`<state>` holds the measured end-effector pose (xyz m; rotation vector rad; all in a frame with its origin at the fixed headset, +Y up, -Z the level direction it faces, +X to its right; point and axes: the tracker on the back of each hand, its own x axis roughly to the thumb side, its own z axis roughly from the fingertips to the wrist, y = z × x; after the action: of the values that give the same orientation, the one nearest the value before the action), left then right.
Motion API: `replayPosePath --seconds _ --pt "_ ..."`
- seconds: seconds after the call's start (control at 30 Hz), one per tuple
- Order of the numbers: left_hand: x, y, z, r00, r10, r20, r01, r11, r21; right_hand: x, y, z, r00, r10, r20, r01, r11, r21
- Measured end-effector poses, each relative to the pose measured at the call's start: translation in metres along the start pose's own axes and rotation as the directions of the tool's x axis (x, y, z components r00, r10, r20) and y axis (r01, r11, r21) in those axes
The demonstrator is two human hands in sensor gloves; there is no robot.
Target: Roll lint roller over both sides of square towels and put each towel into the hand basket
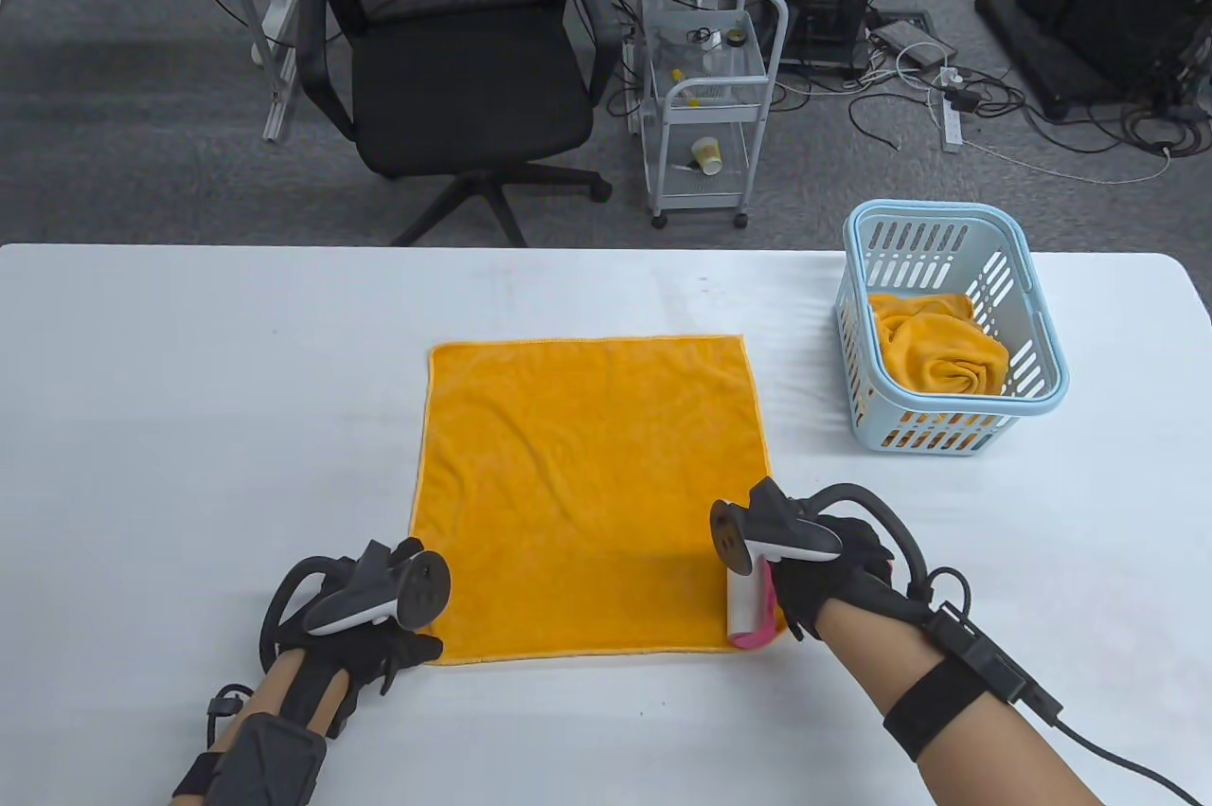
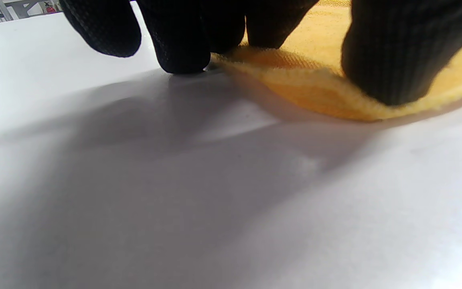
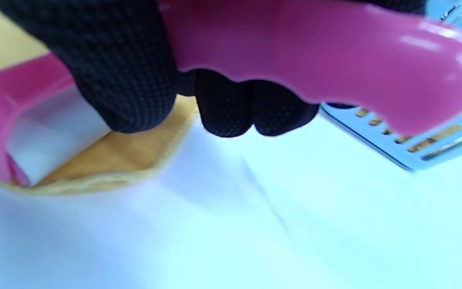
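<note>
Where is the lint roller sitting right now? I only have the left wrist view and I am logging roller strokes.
Observer: The lint roller lies on the near right corner of the flat orange towel, gripped by the right hand.
Operator: Which part does that hand hold?
Observer: Its fingers curl round the pink handle, and the white roll rests on the cloth.
Operator: Is anything in the basket yet?
Observer: Yes, one crumpled orange towel already lies inside the light blue hand basket, at the table's far right.
</note>
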<state>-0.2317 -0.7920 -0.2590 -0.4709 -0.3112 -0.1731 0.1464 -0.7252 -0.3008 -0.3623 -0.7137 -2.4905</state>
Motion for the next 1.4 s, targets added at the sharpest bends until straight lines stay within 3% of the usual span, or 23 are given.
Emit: replayPosePath --seconds 0.07,0.2,0.37,0.57,0.67,0.73,0.9,1.03,1.13,1.2,1.27,1.33,1.4 --pt "0.0 0.0 0.0 1.0 -0.001 0.0 0.001 1.0 0.0 0.003 -0.01 -0.001 0.999 0.038 0.011 -0.038 0.999 -0.007" --pt "0.0 0.0 0.0 1.0 -0.002 0.002 0.002 1.0 0.001 0.031 -0.044 -0.016 0.993 -0.093 0.076 0.106 0.977 -0.183" --pt "0.0 0.0 0.0 1.0 0.002 0.004 -0.002 1.0 0.001 0.102 -0.082 -0.048 0.941 -0.249 0.23 0.316 0.891 -0.327" --pt "0.0 0.0 0.0 1.0 0.005 0.006 -0.005 1.0 0.002 0.144 -0.091 -0.071 0.937 -0.253 0.241 0.328 0.874 -0.359" --pt "-0.001 0.0 0.0 1.0 0.005 0.007 -0.005 1.0 0.001 0.136 -0.087 -0.074 0.939 -0.259 0.227 0.327 0.878 -0.348" --pt "-0.001 0.0 0.0 1.0 0.004 0.007 -0.004 1.0 0.001 0.115 -0.082 -0.072 0.964 -0.206 0.169 0.252 0.909 -0.332" --pt "-0.001 0.0 0.0 1.0 0.002 0.007 -0.002 1.0 0.0 0.042 -0.062 -0.065 0.997 -0.048 -0.061 0.037 0.984 -0.175" --pt "-0.001 0.0 0.0 1.0 0.001 0.008 -0.001 1.0 0.001 0.004 -0.041 -0.06 0.977 0.08 -0.199 -0.094 0.994 -0.061" --pt "0.0 0.0 0.0 1.0 0.0 0.01 0.0 1.0 0.001 -0.005 -0.04 -0.059 0.956 0.172 -0.236 -0.182 0.983 -0.02" --pt "0.0 0.0 0.0 1.0 -0.001 0.01 0.001 1.0 0.001 -0.003 -0.05 -0.062 0.965 0.133 -0.224 -0.144 0.989 -0.031" --pt "0.0 0.0 0.0 1.0 -0.001 0.011 0.001 1.0 0.001 0.005 -0.066 -0.064 0.984 -0.004 -0.18 -0.023 0.989 -0.147" --pt "0.0 0.0 0.0 1.0 -0.002 0.011 0.002 1.0 0.002 0.024 -0.086 -0.069 0.98 -0.181 -0.083 0.152 0.947 -0.283" --pt "0.0 0.0 0.0 1.0 -0.001 0.011 0.001 1.0 0.002 0.047 -0.099 -0.077 0.957 -0.289 0.025 0.28 0.901 -0.331"
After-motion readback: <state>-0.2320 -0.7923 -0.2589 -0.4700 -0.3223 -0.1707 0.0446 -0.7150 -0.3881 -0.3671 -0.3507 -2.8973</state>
